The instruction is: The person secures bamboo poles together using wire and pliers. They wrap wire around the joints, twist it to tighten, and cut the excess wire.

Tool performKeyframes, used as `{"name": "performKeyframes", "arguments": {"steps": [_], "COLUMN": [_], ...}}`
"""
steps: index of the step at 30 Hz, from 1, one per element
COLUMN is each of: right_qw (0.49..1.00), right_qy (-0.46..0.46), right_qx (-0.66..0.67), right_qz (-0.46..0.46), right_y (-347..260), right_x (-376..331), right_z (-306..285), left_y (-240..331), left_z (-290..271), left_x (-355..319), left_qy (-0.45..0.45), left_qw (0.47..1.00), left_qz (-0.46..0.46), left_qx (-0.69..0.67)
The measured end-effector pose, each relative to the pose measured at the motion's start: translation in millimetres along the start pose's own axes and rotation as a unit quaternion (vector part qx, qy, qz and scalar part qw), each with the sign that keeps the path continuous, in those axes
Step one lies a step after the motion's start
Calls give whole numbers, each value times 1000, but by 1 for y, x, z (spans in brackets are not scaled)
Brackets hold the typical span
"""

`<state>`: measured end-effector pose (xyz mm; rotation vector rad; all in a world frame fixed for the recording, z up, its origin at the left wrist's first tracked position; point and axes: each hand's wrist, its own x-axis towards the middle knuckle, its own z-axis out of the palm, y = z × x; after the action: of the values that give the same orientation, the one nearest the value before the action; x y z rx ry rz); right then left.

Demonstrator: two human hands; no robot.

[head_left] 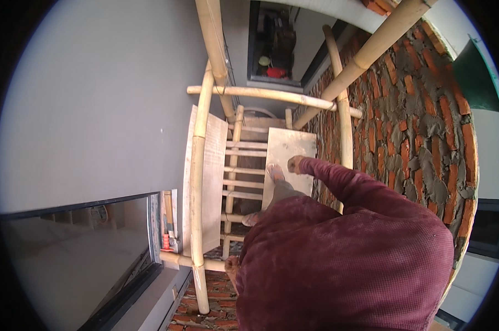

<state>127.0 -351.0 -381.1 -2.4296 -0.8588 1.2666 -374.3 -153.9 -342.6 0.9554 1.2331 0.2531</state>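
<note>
My left hand (232,267) is closed at a horizontal bamboo pole (208,265), low on the left side of the scaffold, and its fingers appear to wrap round it. My right hand (295,164) hangs with curled fingers above a pale plywood board (291,144); whatever it holds, if anything, is hidden. One foot (275,172) stands on this board. The other foot (250,219) is by the bamboo rungs (244,183) left of it. My maroon sleeve and torso cover the lower right.
Upright bamboo poles (199,165) and a crossbar (271,95) frame the platform. Another board (208,182) leans on the left. A brick wall (420,121) with rough mortar rises on the right. An orange-and-grey tool (165,241) stands by the window (84,243) at lower left.
</note>
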Motion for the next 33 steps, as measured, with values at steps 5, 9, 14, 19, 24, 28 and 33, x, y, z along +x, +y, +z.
{"name": "performKeyframes", "arguments": {"steps": [5, 9, 14, 19, 24, 28, 33], "right_qw": [989, 986, 996, 943, 787, 681, 731], "right_qy": [-30, -96, 42, 274, 590, 728, 618], "right_qx": [-103, -125, 61, 16, 30, -65, -240], "right_qz": [102, 59, -51, -186, -179, 48, 161], "right_y": [35, 22, -28, -62, -84, -54, -32], "right_x": [-6, 1, 22, 9, -24, -40, -35], "right_z": [5, 8, -61, -265, -499, -651, -719], "left_y": [-49, -31, 14, 80, 105, 77, 61], "left_z": [-14, -21, -22, -12, 59, 137, 191], "left_x": [-9, -1, 38, 86, 83, 74, 64], "left_qy": [20, 31, 58, 140, 130, 59, 28], "left_qw": [993, 992, 996, 989, 989, 998, 995], "left_qz": [-102, -105, -46, 44, 75, 5, -61], "left_qx": [56, 64, 50, 13, -5, 36, 67]}}
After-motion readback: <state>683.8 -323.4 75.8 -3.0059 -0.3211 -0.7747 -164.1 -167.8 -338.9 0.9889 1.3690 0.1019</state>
